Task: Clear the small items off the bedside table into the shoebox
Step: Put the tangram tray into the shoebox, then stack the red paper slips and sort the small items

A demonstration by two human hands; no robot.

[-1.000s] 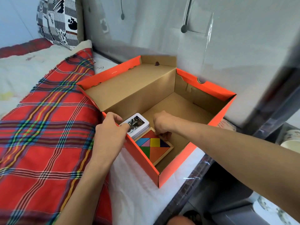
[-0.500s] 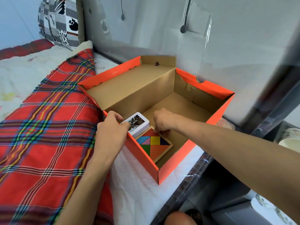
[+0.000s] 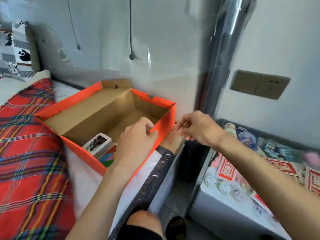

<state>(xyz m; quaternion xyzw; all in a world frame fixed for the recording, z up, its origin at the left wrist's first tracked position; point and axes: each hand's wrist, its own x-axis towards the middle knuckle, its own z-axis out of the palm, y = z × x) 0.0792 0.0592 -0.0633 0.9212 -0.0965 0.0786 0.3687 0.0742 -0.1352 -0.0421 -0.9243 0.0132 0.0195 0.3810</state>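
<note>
The orange shoebox lies open on the bed with its lid hinged back to the left. In its near corner sit a white card box and a coloured tangram puzzle. My left hand is on the box's near right wall, fingers inside and thumb on the orange outer face. My right hand hangs just outside the box's right corner, fingers loosely apart and holding nothing. The bedside table is at the right, with red packets and picture cards on it.
A red plaid blanket covers the bed at left, with a patterned pillow behind it. A dark gap separates the bed's edge from the table. A wall socket is above the table. My knee is at the bottom.
My view has swung right, so the bedside table shows. My right hand has left the box and moved out past its right corner. My left hand shifted from the card box to the right wall.
</note>
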